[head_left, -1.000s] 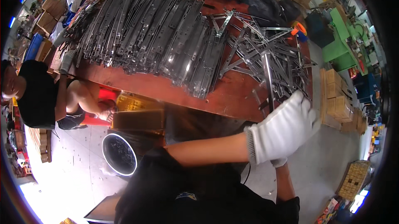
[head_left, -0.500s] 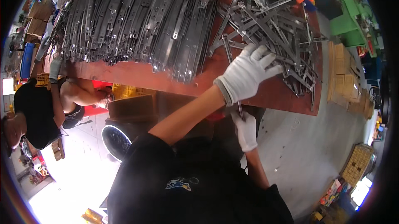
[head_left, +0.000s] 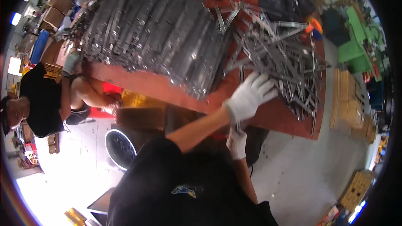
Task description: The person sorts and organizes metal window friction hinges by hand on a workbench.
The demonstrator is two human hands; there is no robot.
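In a white glove, my left hand [head_left: 250, 96] lies palm down with fingers spread, over a thin metal strip [head_left: 241, 73] near the table's front edge. That strip runs under the hand toward me; whether the palm presses on it I cannot tell. Below the table edge, my gloved right hand [head_left: 237, 143] is closed around the strip's near end. Just beyond my left fingers is a tangled heap of hinged metal strips [head_left: 278, 54]. Neat rows of dark metal strips [head_left: 167, 33] cover the table's left and middle.
The red table [head_left: 289, 123] ends in front of me. An orange and blue tape-like ring [head_left: 314, 28] lies past the heap. Brown boxes [head_left: 142, 118] and a round fan-like drum [head_left: 120, 148] stand below at left. A co-worker [head_left: 46, 96] sits at far left, a gloved hand at the table.
The view has shifted, so the table appears lower. My left hand stays spread over the strip, and my right hand keeps its grip while the strip sits closer to me.
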